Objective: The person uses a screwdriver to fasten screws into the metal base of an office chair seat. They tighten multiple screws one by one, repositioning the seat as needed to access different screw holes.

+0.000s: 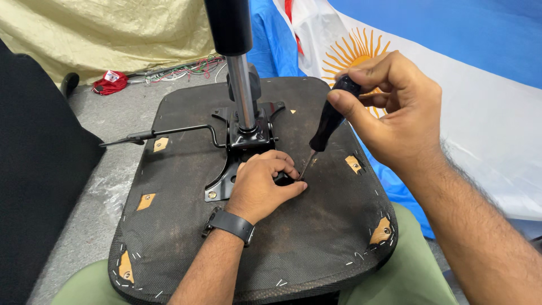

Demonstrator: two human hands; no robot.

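Observation:
An upturned office chair seat [316, 237] with a dark fabric underside rests across my lap. A black metal mechanism plate [248, 141] with a chrome gas cylinder [241, 90] stands bolted at its middle. My left hand [262, 183] presses on the plate's near right corner, fingers curled around something small and dark. My right hand [395, 107] grips the black handle of a screwdriver [327, 121]. Its tip points down at the spot by my left fingertips.
A thin black lever [164, 134] sticks out left from the mechanism. The dark chair back [39, 169] stands at the left. A blue and white flag with a sun [485, 101] lies at the right. Tangled wires [180, 70], a red cloth [111, 82] and a beige tarp [113, 34] lie behind.

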